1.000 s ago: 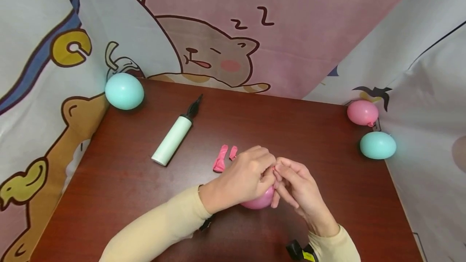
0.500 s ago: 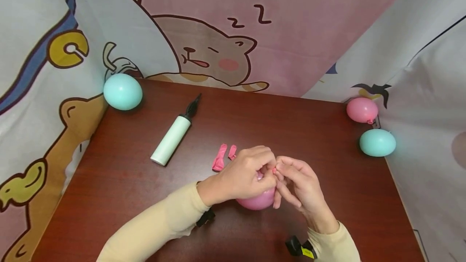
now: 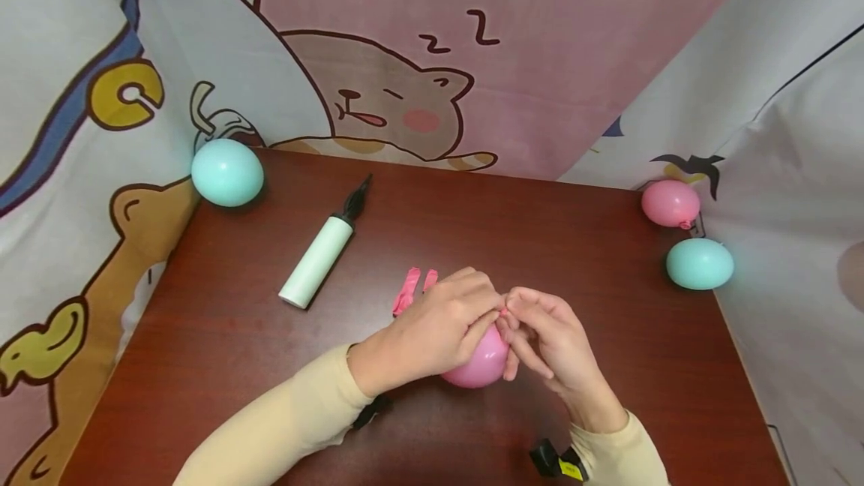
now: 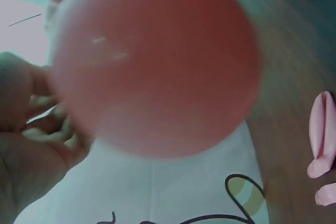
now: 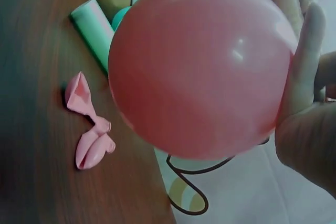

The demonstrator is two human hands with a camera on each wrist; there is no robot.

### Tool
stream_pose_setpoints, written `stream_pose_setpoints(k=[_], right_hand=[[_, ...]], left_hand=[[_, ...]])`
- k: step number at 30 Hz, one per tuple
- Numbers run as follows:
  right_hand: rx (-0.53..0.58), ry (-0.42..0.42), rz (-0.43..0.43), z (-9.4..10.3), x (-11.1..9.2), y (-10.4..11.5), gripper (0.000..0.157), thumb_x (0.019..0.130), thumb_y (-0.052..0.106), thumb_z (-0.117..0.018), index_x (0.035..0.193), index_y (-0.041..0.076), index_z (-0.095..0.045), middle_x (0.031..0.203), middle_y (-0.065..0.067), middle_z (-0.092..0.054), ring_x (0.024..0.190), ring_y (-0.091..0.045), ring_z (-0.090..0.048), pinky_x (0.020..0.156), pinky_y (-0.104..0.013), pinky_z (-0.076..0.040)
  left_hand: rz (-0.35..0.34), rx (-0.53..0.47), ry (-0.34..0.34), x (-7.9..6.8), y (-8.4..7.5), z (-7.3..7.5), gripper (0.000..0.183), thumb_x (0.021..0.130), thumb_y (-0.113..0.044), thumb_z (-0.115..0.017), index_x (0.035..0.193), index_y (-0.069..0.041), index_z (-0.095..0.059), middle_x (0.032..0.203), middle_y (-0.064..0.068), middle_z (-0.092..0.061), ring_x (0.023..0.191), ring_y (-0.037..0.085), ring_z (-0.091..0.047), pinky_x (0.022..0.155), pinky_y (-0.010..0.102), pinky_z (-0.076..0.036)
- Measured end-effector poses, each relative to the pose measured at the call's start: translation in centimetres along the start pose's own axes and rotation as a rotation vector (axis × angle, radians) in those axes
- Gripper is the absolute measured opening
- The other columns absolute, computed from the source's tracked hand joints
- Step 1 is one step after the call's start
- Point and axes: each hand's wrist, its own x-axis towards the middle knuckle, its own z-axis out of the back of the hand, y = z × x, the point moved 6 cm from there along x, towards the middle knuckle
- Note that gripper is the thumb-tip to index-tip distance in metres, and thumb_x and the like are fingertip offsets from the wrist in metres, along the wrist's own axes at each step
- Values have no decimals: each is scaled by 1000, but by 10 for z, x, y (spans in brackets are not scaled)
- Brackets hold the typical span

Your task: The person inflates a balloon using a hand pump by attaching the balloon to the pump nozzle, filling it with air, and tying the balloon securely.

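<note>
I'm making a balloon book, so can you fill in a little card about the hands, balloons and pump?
Left hand: pinching the big pink balloon at its neck
Right hand: pinching there too
Flat pink balloons: two, beyond the left hand
Pump: pale green, black tip, lying on the table
Back left corner: turquoise balloon
Back right corner: small pink balloon
Right edge: another turquoise balloon

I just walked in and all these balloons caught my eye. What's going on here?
A person's left hand and right hand pinch a round, inflated pink rubber balloon at its neck. Whether it is tied is hidden. A pale-mint cylindrical pump lies untouched on the reddish-brown table, with limp pink rubber balloons nearer the hands. An inflated turquoise balloon sits far left; another pink balloon and a second turquoise balloon, on the right.
</note>
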Motion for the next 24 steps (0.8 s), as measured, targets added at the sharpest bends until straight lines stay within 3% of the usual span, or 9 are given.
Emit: stream_pose_setpoints(k=[3, 8, 12, 18, 24], right_hand=[[-61, -23, -12, 0, 0, -1, 30, 109, -1, -33, 81, -1, -45, 53, -5, -44, 26, -27, -15, 48, -32, -57], [-121, 22, -38, -6, -1, -3, 29, 109, 0, -33, 84, -5, -46, 41, -16, -26, 24, -29, -20, 49, -32, -57], [-132, 73, -40, -9, -2, -4, 28, 109, -1, -33, 85, -8, -46, 43, -18, -28, 24, -29, -23, 48, -33, -57], [-113, 110, -39, -9, -3, -3, 28, 107, -5, -31, 83, -6, -44, 53, -21, -35, 25, -27, -19, 46, -38, -57], [-135, 110, -37, -10, -2, -2, 28, 107, -4, -32, 83, -6, -44, 54, -21, -35, 26, -26, -20, 48, -40, -58]], left_hand=[[-4, -24, 63, 0, 1, 1, 3, 94, -10, -75, 93, -8, -73, 84, -1, -63, 83, 13, -59, 78, 19, -48], [43, -181, 118, 6, 14, 3, 17, 82, -19, -88, 81, -12, -73, 76, -5, -61, 72, 4, -55, 68, 11, -44], [44, -240, 189, 10, 22, 2, 18, 82, -21, -88, 77, -15, -73, 72, -8, -59, 67, 0, -51, 63, 10, -42], [-25, -249, 285, 13, 19, 3, 9, 89, -17, -82, 84, -14, -76, 75, -7, -61, 70, 2, -52, 66, 12, -43], [-20, -208, 302, 14, 17, 4, 11, 88, -6, -76, 81, -13, -71, 74, -5, -57, 68, 6, -51, 64, 13, -39]])
